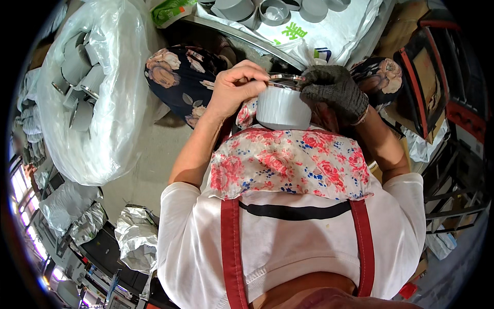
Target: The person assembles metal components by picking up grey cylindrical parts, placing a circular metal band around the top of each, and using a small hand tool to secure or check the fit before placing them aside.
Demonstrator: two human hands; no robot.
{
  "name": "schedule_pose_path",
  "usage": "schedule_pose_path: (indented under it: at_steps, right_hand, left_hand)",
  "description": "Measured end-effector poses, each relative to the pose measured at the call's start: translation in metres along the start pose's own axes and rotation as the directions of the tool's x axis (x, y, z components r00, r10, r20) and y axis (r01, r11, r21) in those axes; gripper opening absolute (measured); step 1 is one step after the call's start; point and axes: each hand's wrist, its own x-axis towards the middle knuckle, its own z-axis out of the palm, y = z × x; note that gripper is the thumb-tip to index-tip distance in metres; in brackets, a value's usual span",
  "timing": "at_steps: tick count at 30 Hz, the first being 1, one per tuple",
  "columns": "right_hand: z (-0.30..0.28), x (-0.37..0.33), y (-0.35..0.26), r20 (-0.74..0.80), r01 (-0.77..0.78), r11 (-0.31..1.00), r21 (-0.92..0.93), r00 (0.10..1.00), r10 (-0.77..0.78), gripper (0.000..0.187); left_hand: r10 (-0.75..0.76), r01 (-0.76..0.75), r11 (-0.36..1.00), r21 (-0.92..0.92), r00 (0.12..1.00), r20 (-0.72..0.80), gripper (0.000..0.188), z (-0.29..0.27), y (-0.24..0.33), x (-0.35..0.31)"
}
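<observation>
Just in front of my apron, a light grey cylindrical cup [283,109] stands upright over my lap. A shiny metal ring [284,81] sits at its upper rim. My bare left hand [239,87] is closed on the left side of that rim, thumb and fingers pinched together. On the other side, my right hand [332,90], in a dark knitted glove, grips the rim and wall of the cup. The ring's far side is partly covered by my fingers, so how it is fixed to the cup cannot be made out.
A large clear plastic bag [128,56] at the left holds several grey cups [76,65] with shiny rims. Ahead, a metal-edged tray [247,35] lined with white sacking carries more grey cups [274,11]. Red and black metal frames [419,82] stand at the right; crumpled foil wrapping [136,239] lies lower left.
</observation>
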Motion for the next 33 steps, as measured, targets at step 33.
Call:
schedule_pose_path:
  at_steps: [33]
  right_hand:
    - [-0.026, -0.015, 0.004, 0.097, 0.263, 0.729, -0.632, 0.96, -0.262, 0.027]
  left_hand:
    - [-0.416, 0.455, 0.815, -0.359, 0.891, 0.185, 0.008, -0.002, -0.026, 0.02]
